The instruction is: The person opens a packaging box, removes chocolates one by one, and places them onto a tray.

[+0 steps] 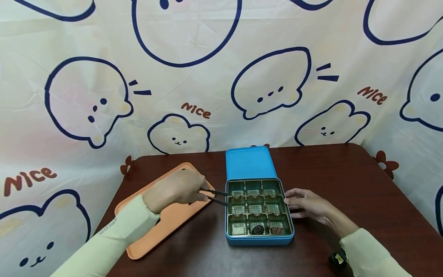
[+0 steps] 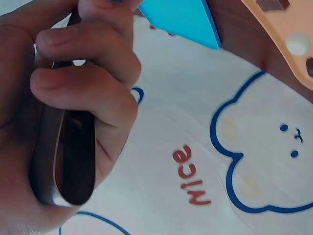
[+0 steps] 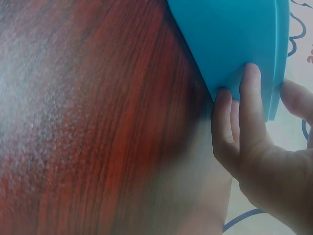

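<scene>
My left hand (image 1: 178, 186) grips a pair of black tweezers (image 1: 215, 192), whose two arms stand apart and reach the left rim of a blue tin box (image 1: 257, 241). In the left wrist view my fingers curl round the tweezers (image 2: 76, 161) near their bent end. Whether anything sits between the tips cannot be told. The tin has a gold insert with several square compartments; a dark round swirled piece (image 1: 257, 229) lies in the front middle one and a brown square piece (image 1: 277, 230) in the front right. My right hand (image 1: 308, 206) touches the tin's right side with extended fingers.
An orange tray (image 1: 180, 221) lies at an angle left of the tin, partly under my left arm. On it, the left wrist view shows a white round piece (image 2: 298, 44) and dark pieces. The tin's blue lid (image 1: 250, 163) stands open behind it, on a dark wooden table (image 1: 328, 173).
</scene>
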A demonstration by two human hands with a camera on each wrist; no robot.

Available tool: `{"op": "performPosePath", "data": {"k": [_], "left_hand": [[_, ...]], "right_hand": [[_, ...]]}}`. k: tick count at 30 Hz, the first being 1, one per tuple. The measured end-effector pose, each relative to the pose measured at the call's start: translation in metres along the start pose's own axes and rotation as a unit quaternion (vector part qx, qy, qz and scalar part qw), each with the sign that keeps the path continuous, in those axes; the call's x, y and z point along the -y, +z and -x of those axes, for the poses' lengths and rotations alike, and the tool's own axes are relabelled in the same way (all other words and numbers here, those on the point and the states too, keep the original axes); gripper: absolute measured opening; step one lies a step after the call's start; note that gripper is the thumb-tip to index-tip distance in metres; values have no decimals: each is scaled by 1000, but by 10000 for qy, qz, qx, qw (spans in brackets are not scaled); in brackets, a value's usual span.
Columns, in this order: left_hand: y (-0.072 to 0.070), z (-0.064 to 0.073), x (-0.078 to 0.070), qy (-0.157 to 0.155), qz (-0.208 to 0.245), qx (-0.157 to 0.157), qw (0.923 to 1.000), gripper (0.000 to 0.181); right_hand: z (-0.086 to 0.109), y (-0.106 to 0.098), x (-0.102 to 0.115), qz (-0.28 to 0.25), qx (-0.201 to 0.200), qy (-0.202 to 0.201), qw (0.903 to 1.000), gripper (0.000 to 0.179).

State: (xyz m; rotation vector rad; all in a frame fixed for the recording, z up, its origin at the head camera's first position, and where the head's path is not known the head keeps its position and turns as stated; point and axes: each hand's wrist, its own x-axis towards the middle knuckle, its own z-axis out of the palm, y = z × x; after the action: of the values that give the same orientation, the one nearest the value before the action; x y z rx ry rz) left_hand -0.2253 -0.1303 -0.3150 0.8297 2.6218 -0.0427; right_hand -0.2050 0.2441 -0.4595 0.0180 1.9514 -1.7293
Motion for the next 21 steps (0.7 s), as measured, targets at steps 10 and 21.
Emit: {"op": "performPosePath", "data": {"k": [10, 21], "left_hand": [[15, -8, -21, 256, -56, 337, 9991, 12], [22, -7, -33, 135, -327, 102, 9993, 27]], "right_hand": [[-1, -1, 0, -22, -17, 19, 10000, 56], [-1, -1, 0, -27, -17, 36, 10000, 56]]}}
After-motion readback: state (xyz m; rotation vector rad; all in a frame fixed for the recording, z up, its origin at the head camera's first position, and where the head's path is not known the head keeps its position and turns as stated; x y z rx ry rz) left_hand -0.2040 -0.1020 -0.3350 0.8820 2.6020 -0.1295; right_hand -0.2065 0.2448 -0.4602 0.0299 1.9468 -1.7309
